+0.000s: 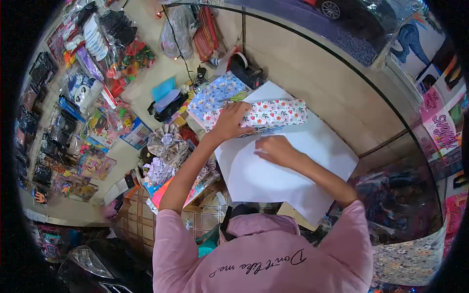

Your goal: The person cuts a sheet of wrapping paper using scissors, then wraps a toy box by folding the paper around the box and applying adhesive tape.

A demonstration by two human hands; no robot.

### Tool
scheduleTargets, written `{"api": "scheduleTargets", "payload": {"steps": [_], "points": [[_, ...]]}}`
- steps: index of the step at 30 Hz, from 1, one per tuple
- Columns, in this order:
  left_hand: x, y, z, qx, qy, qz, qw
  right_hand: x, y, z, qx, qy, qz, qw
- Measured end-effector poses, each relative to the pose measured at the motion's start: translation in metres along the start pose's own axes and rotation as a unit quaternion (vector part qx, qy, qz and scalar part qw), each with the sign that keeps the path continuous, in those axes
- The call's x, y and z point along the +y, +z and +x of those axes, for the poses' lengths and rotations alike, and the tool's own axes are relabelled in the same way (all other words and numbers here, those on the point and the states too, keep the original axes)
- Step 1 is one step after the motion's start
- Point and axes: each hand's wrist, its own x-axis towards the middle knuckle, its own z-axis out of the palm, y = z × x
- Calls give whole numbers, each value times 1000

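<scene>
While the left hand [232, 119] lies over the left part of a long white package printed with red and pink flowers [278, 112], its fingers are across the top and its thumb is at the lower edge; whether it clamps the package or only presses on it, I cannot tell. The right hand [278, 150], fingers curled loosely together, is just below the package, above a large white paper sheet [288, 171]; contact with the sheet is unclear, and no held object shows. The package lies across the sheet's upper part and a blue floral-patterned sheet [215, 95]. Near their upper ends is a black tape dispenser [251, 75].

Beyond, a clear plastic bag [175, 36] holds pale, crumpled contents, beside a red striped bundle [204, 39]. On the left, clear packets hold red and green goods [139, 58] and a white-and-blue character item [82, 90].
</scene>
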Motion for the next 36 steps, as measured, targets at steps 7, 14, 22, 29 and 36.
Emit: {"api": "scheduleTargets", "payload": {"steps": [7,14,22,29,36], "points": [[2,-3,-1,-71,29,83,994,71,4,-35,138,295,260,909],[-4,2,-1,-49,36,75,995,89,57,-3,315,129,370,864],[-6,-4,4,-77,34,40,996,103,60,16,317,134,400,849],[-3,-8,5,-82,30,30,996,106,67,14,315,142,409,845],[5,-16,8,-106,6,41,994,101,64,14,350,136,351,858]]}}
